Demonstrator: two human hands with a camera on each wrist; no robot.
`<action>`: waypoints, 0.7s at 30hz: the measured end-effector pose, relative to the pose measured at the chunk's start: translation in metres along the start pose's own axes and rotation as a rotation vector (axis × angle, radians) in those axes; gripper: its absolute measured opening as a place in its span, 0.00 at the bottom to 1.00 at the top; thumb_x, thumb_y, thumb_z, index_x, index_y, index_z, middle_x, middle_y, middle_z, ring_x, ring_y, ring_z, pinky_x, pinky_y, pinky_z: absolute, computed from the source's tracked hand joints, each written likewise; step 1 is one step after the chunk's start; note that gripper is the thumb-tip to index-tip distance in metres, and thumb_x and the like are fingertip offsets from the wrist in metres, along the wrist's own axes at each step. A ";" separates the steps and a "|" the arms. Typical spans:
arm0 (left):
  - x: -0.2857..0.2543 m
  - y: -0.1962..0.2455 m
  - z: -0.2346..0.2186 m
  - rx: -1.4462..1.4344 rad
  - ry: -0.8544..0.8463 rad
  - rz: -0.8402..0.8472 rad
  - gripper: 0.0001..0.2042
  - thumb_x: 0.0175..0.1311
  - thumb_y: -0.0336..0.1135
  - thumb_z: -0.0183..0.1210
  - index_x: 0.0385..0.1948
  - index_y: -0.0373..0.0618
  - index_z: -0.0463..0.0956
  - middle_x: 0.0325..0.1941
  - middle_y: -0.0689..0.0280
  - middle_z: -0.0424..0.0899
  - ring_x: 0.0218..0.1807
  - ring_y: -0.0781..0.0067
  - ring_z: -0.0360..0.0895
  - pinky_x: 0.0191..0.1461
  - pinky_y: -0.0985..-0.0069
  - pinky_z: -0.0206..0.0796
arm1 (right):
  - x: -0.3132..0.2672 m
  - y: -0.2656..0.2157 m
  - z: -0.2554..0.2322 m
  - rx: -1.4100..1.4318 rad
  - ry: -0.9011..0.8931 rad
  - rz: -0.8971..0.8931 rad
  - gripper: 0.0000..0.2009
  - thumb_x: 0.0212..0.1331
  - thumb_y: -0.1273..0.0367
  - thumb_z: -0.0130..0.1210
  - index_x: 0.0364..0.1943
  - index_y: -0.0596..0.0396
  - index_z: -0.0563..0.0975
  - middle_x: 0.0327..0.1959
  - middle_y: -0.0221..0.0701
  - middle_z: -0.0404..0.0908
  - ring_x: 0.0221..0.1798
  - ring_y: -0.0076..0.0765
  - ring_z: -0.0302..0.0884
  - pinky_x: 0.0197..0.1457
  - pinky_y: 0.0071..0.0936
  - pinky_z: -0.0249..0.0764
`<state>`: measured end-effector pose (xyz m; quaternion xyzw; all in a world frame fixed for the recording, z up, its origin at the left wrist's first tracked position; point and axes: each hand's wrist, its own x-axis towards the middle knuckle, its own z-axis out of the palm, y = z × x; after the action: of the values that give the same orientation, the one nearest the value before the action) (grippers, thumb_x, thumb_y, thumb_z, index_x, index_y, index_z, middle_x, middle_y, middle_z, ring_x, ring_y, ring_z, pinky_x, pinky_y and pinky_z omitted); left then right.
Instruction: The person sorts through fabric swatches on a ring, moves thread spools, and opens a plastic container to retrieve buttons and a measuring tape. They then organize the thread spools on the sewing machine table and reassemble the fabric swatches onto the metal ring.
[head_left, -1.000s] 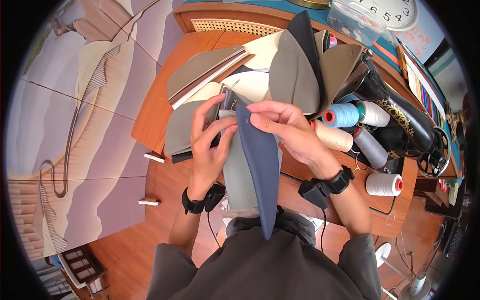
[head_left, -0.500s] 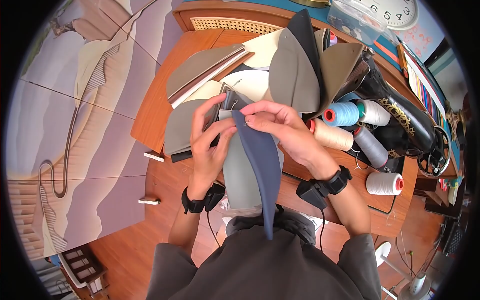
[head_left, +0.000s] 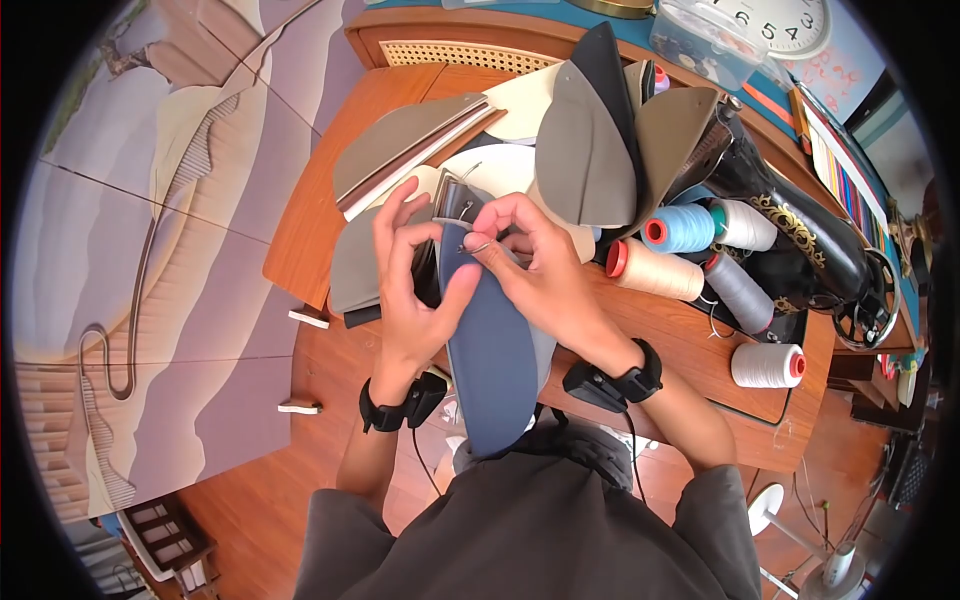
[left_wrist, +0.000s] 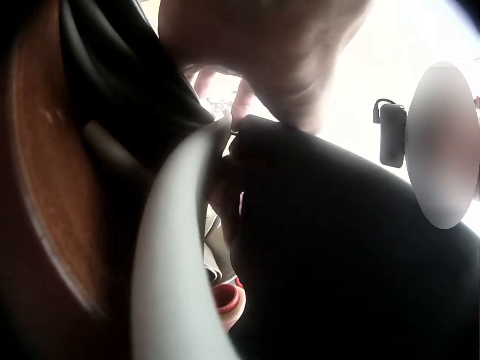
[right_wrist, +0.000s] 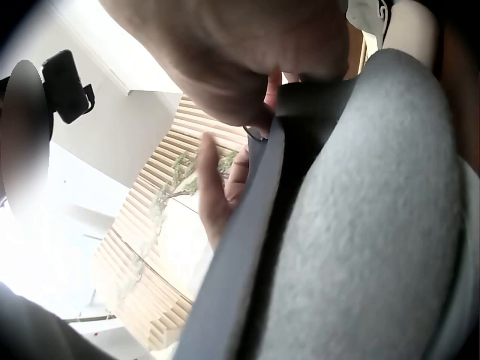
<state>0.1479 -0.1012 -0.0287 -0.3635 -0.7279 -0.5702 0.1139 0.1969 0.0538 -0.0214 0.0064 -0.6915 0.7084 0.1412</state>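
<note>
The blue sheet (head_left: 492,365) hangs down in front of the person's lap, with its narrow end up between the two hands. A grey sheet (head_left: 545,355) lies behind it and peeks out along the side. A bent wire (head_left: 482,247) sits near the top of the blue sheet.

The wire could slip out of place if the pinch gets loose. If someone tugs too hard, the top edge might rip or bend. The sheets could slide apart too, as their long ends hang with no hand on them. An elbow swung wide might bump the peach thread spool (head_left: 657,271) and make it roll.

The right hand (head_left: 545,285) has its thumb and a finger squeezed together on the wire, right by the blue sheet. Its other fingers curl up close. The left hand (head_left: 415,295) has its thumb and first finger apart, with a gap between them, by the blue sheet's edge. Its other fingers are partly hidden, so one cannot tell if they grip anything.
</note>
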 end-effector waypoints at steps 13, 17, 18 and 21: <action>0.004 0.010 0.005 0.129 0.028 -0.100 0.18 0.63 0.22 0.60 0.55 0.41 0.68 0.64 0.57 0.66 0.62 0.65 0.72 0.61 0.70 0.70 | 0.062 0.010 -0.061 -1.225 0.356 -0.177 0.13 0.61 0.72 0.55 0.50 0.59 0.77 0.64 0.62 0.66 0.66 0.67 0.65 0.67 0.53 0.65; -0.002 -0.004 0.008 0.021 0.082 -0.013 0.17 0.65 0.22 0.59 0.53 0.43 0.67 0.67 0.56 0.65 0.65 0.60 0.70 0.64 0.66 0.67 | 0.067 0.010 -0.068 -1.152 0.371 -0.225 0.13 0.61 0.73 0.55 0.51 0.55 0.77 0.59 0.55 0.72 0.62 0.61 0.71 0.64 0.48 0.68; -0.003 -0.008 0.008 0.020 0.082 -0.013 0.17 0.65 0.22 0.59 0.53 0.43 0.67 0.67 0.56 0.65 0.65 0.60 0.70 0.64 0.66 0.67 | 0.067 0.007 -0.069 -1.110 0.316 -0.191 0.13 0.60 0.74 0.55 0.49 0.56 0.78 0.55 0.51 0.75 0.57 0.58 0.74 0.61 0.47 0.70; -0.002 -0.010 0.006 -0.012 0.053 0.021 0.12 0.65 0.22 0.59 0.47 0.43 0.69 0.67 0.55 0.66 0.66 0.55 0.69 0.64 0.63 0.66 | 0.059 -0.011 -0.064 -1.040 0.286 -0.296 0.12 0.55 0.79 0.54 0.44 0.59 0.79 0.45 0.44 0.80 0.47 0.54 0.78 0.54 0.45 0.74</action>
<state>0.1446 -0.0976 -0.0395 -0.3568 -0.7173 -0.5827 0.1369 0.1548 0.1282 -0.0015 -0.0631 -0.9156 0.2406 0.3160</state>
